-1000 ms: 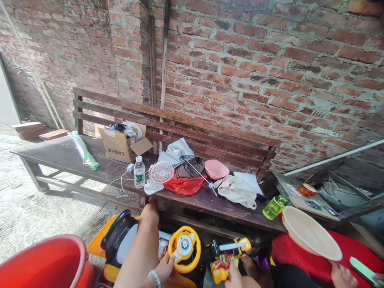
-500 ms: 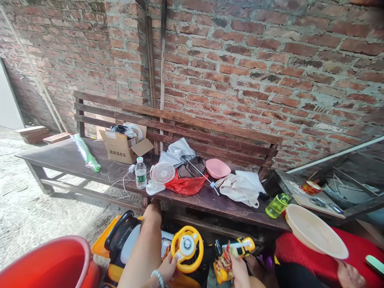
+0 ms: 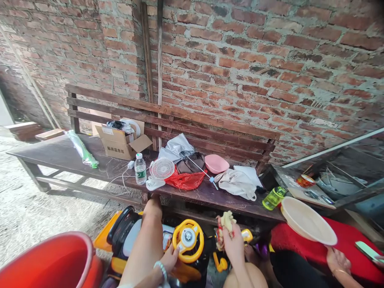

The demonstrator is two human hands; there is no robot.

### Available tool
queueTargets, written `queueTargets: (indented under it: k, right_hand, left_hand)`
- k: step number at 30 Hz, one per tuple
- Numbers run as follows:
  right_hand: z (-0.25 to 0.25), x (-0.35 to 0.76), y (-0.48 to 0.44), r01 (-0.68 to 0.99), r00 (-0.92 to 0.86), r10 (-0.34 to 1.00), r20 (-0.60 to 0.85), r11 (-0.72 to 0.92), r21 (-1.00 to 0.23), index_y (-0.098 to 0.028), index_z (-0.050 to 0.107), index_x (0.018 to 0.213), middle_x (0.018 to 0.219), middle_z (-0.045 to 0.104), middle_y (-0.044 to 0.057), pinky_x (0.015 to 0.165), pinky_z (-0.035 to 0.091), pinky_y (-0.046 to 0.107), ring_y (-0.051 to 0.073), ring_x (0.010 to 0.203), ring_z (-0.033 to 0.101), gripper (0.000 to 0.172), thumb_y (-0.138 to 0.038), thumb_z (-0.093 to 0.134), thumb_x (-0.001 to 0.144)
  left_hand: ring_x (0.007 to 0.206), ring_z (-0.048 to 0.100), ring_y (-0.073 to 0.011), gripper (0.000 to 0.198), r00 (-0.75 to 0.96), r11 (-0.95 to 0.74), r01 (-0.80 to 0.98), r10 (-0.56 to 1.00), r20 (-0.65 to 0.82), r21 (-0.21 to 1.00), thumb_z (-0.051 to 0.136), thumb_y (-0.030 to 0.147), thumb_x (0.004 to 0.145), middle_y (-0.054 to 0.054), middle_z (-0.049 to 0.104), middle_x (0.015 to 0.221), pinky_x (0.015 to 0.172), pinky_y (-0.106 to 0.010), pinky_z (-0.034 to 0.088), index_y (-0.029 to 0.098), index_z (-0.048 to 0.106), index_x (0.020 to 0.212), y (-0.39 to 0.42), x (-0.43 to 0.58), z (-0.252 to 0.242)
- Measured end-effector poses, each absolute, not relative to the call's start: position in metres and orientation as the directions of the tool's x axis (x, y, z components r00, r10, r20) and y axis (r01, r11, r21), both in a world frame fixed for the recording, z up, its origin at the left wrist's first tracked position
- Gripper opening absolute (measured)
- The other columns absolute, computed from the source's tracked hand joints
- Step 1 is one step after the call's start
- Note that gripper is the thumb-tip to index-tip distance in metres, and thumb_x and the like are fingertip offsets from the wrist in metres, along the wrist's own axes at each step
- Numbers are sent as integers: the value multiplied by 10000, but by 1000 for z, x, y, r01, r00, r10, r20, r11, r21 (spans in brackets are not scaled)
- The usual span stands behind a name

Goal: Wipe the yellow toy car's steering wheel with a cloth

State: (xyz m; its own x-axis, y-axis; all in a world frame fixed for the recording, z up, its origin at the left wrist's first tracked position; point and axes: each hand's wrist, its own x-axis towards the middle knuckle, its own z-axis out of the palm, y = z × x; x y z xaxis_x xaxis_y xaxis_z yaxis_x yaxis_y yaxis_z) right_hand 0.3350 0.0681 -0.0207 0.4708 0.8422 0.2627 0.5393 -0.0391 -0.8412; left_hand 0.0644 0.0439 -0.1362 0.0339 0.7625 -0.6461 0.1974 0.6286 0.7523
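Observation:
My left hand point(image 3: 170, 259) grips the rim of the yellow steering wheel point(image 3: 188, 240) of a yellow and black ride-on toy car point(image 3: 126, 236); a bead bracelet sits on that wrist. My right hand point(image 3: 233, 245) is raised in front of the toy, fingers closed round a crumpled yellow and red cloth or wrapper point(image 3: 224, 224). My bare leg point(image 3: 147, 240) stretches over the toy toward the wooden bench point(image 3: 210, 196).
On the bench lie a cardboard box point(image 3: 118, 144), a water bottle point(image 3: 139, 169), a small white fan point(image 3: 161, 170), a red bag point(image 3: 186, 181), a pink bowl point(image 3: 216, 163) and a white bag point(image 3: 237, 184). A red tub point(image 3: 51, 260) stands bottom left. Another person's hand point(image 3: 337, 260) holds a cream plate point(image 3: 307, 221).
My right hand has risen from low beside the toy, lifting the crumpled yellow and red thing up. The left hand stays on the steering wheel. The view has shifted slightly.

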Motion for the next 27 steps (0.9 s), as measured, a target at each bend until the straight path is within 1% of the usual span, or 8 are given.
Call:
queueTargets:
  k: [3,8,10,12,16,20,22,27]
  right_hand:
    - [-58,291,52,556,361,905,225,-15,-831,-190,716,1169,1211,699,137,1053,524,415,304,1153,677,514,-519,527,823]
    - [-130,261,29,483,467,884,-16,-271,-833,-200,715,1105,1151,729,156,1055,529,434,352,1152,693,549,-579,462,798]
    - [-143,269,26,482,519,854,-26,-318,-816,-169,704,1151,1180,718,178,1067,520,433,359,1179,682,582,-568,433,825]
    - [-146,277,22,548,522,852,47,-293,-784,-141,686,1231,1238,696,195,1095,500,433,362,1226,656,581,-503,431,855]
    - [-139,275,15,798,328,938,109,-213,-564,-230,706,1296,1430,652,114,1152,458,440,344,1352,579,490,-256,486,859]
    - [-125,253,16,966,186,981,-57,-194,-169,-194,649,1434,1596,527,118,1139,469,460,316,1398,553,648,-41,354,878]
    - [-118,245,17,988,146,980,-135,-151,-27,-147,591,1495,1621,492,139,1159,454,440,296,1436,522,713,21,287,872]
    - [-109,241,16,994,102,981,-166,-95,47,-134,516,1552,1655,447,117,1179,430,390,261,1474,484,772,66,206,874]
  left_hand:
    - [799,771,-230,407,37,633,192,759,-650,750,434,409,1034,-67,733,858,684,-316,598,154,551,1327,43,65,-137]
    - [875,769,-243,382,26,605,209,782,-622,769,462,398,1014,-123,748,1056,655,-314,601,151,591,1276,41,61,-131]
    - [908,767,-247,382,36,610,213,776,-630,763,478,399,1010,-130,746,1098,660,-311,604,151,590,1277,42,61,-128]
    - [929,767,-244,377,50,618,207,768,-639,759,461,388,1021,-130,746,1107,666,-306,604,149,580,1287,43,61,-125]
    - [905,772,-238,373,40,639,213,750,-660,739,405,357,1049,-118,751,1034,667,-303,600,139,553,1313,44,62,-125]
    - [880,775,-227,365,37,633,214,755,-654,744,361,328,1063,-121,751,1034,644,-296,595,135,549,1310,44,63,-125]
    - [855,776,-220,361,39,637,214,752,-658,741,340,320,1070,-117,753,1004,648,-295,594,133,546,1301,44,63,-122]
    - [869,780,-219,331,42,647,201,745,-666,736,351,318,1069,-102,761,997,662,-299,594,154,555,1273,43,63,-112]
